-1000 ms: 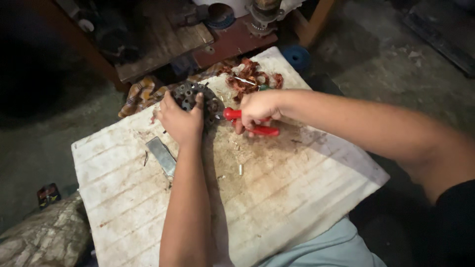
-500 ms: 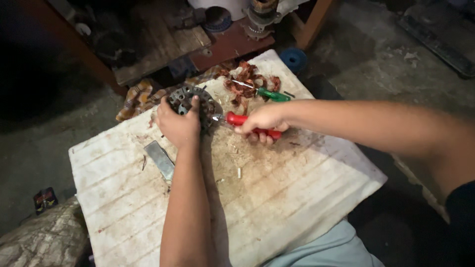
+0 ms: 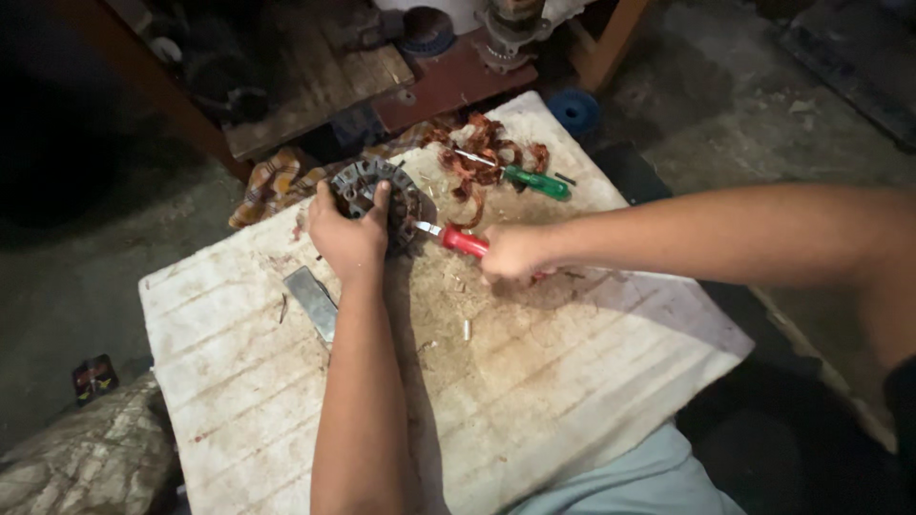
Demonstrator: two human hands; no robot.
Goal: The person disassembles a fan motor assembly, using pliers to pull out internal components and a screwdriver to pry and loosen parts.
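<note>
My left hand (image 3: pixel 348 238) grips a round grey motor stator (image 3: pixel 401 197) at the far side of a worn white board (image 3: pixel 534 381). My right hand (image 3: pixel 515 256) is closed around a red-handled screwdriver (image 3: pixel 463 241), and its metal tip points into the stator's right side. Just beyond lie curled pieces of copper winding wire (image 3: pixel 477 157) and a green-handled screwdriver (image 3: pixel 534 182).
A flat grey metal piece (image 3: pixel 312 298) lies on the board left of my forearm. Beyond the board are a checked cloth (image 3: pixel 272 181), a low wooden shelf (image 3: pixel 315 95) with dark parts, and a blue round object (image 3: pixel 575 112). A stone-like lump (image 3: pixel 86 458) sits at bottom left.
My right hand has slid back toward me along the red screwdriver, with the tip staying at the stator. The left hand keeps its hold on the stator.
</note>
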